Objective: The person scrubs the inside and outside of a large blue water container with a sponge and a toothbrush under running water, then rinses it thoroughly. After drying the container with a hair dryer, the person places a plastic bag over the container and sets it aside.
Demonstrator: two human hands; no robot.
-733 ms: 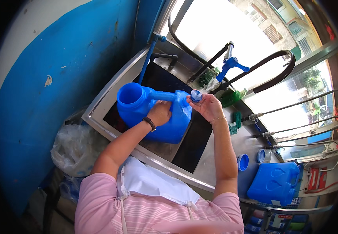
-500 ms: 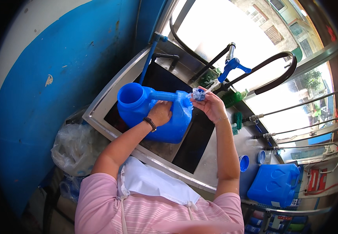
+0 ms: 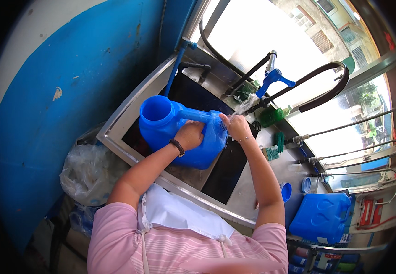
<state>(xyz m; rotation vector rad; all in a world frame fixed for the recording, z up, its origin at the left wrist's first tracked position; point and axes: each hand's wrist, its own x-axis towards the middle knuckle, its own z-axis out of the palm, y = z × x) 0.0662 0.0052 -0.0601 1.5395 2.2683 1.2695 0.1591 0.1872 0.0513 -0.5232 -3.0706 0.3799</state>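
A blue plastic jug (image 3: 195, 153) with a wide open mouth and a top handle (image 3: 192, 114) stands tilted slightly in the steel sink (image 3: 129, 155). My left hand (image 3: 188, 134) is closed round the handle area, its fingers partly hidden beneath it. My right hand (image 3: 238, 128) is closed at the jug's small spout on the right, on the small blue cap, which the fingers mostly cover. Water (image 3: 248, 102) runs from the blue-handled tap (image 3: 268, 82) down onto that hand and spout.
Black hoses (image 3: 321, 68) and pipes run along the window. A green bottle (image 3: 271, 116), brushes (image 3: 277, 141) and blue lids (image 3: 285, 192) lie on the right counter near another blue container (image 3: 319, 217). Crumpled plastic bags (image 3: 86, 173) sit left of the sink, beside a blue wall.
My right hand has moved down onto the jug's spout with the cap, which was held above it in crinkled plastic or water. My left hand and the jug have shifted slightly right.
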